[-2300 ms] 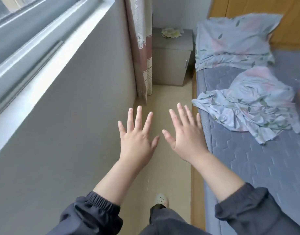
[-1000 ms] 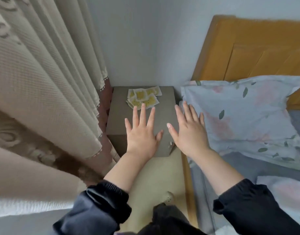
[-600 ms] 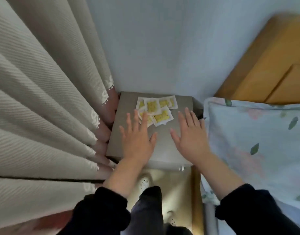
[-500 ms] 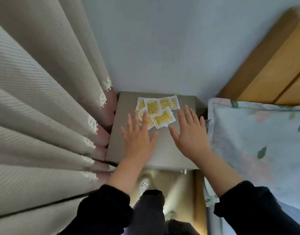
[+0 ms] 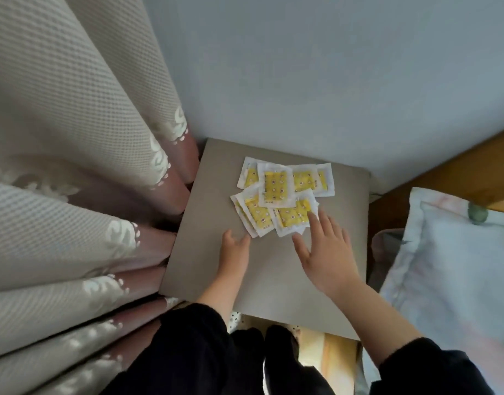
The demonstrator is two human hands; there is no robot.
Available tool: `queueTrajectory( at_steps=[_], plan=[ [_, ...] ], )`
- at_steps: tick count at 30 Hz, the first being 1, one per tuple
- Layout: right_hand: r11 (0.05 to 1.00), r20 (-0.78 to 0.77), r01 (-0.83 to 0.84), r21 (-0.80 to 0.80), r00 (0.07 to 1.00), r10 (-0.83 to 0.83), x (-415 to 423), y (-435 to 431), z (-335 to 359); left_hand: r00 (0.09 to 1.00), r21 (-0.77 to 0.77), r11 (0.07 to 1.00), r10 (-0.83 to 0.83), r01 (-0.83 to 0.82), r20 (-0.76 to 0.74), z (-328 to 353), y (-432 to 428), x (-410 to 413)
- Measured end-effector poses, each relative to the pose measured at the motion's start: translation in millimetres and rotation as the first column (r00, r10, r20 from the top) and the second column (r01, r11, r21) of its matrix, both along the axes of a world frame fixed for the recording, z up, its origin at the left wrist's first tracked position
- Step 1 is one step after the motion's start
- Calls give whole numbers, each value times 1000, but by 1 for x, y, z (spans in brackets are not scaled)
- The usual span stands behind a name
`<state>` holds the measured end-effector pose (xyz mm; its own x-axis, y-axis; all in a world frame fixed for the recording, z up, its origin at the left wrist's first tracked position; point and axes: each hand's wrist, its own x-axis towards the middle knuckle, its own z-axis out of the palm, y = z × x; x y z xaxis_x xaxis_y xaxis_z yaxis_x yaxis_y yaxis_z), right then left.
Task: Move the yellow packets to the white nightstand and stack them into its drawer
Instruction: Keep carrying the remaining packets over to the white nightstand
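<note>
On the pale, square-topped nightstand (image 5: 273,283) below me, my right hand (image 5: 326,248) lies flat with fingers spread, its tips touching the nearest of the yellow, white-edged square packets (image 5: 276,192). My left hand (image 5: 235,248) meets the heap's near-left corner. It is seen edge-on, so I cannot tell its curl. The packets overlap beyond both hands, toward the grey wall (image 5: 302,81).

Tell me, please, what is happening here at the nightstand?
A person stands over the nightstand, where yellow packets lie in a loose, overlapping pile. The right hand touches the nearest packet with straight fingers; the left hand is at the pile's near edge. No packet is lifted yet.
</note>
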<state>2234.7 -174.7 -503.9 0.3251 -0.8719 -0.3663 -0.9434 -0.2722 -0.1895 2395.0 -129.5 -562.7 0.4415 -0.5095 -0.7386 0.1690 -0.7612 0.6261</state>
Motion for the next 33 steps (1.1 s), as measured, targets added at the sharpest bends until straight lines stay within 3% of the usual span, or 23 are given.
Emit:
queueTrajectory(
  at_steps=[4, 11, 18, 21, 27, 33],
  plan=[
    [993, -11, -54, 105, 998, 55, 1, -30, -48, 998, -3, 1000, 31, -31, 52, -32, -23, 2],
    [985, 126, 64, 163, 988, -85, 15, -77, -102, 975, 28, 985, 165, -171, 149, -51, -62, 13],
    [985, 25, -11, 171, 1000, 7, 15, -80, -113, 975, 78, 972, 222, -220, -8, -59, -84, 8],
    [980, 50, -13, 197, 999, 3, 13, -80, -113, 976, 80, 973, 216, -216, 18, -55, -93, 3],
    [962, 121, 3, 272, 992, -37, 11, -84, -111, 913, 83, 911, 407, -405, -16, -44, -100, -3],
    [963, 156, 11, 269, 986, -55, 6, -82, -112, 958, 137, 951, 284, -278, -27, -48, -103, 1]
  ],
)
